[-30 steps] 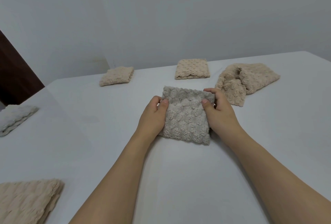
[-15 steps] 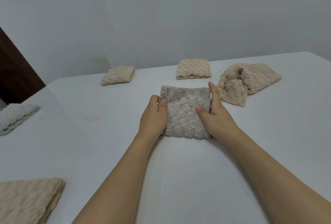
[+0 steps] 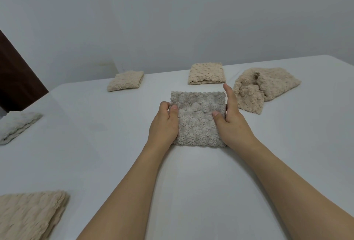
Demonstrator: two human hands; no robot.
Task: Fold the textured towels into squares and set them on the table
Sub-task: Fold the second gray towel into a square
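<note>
Hands at a folded grey towel [image 3: 197, 119], which is lying flat as a rough square on the white table [image 3: 191, 182], near its middle. We are seeing the left hand [image 3: 164, 124] resting against the towel's left edge, its thumb lying on top of the pile and its fingers curling at the far left corner. We are seeing the right hand [image 3: 230, 122] resting against the right edge, with its thumb pressing down on the towel's top face and its fingers stretching straight along the side towards the far right corner. The two hands are standing apart, with the towel's full width between them, and neither is lifting the cloth off the surface.

Beyond the grey towel we are noting a folded beige towel [image 3: 206, 73] near the table's far edge, and a second folded beige towel [image 3: 125, 81] further left. An unfolded beige towel [image 3: 264, 88] is lying crumpled just right of the right hand's fingertips. A pale folded towel [image 3: 17, 125] is sitting at the left margin, and another beige towel [image 3: 28, 216] is filling the lower left corner, partly cut off. A grey wall [image 3: 172, 19] is rising behind the table.
</note>
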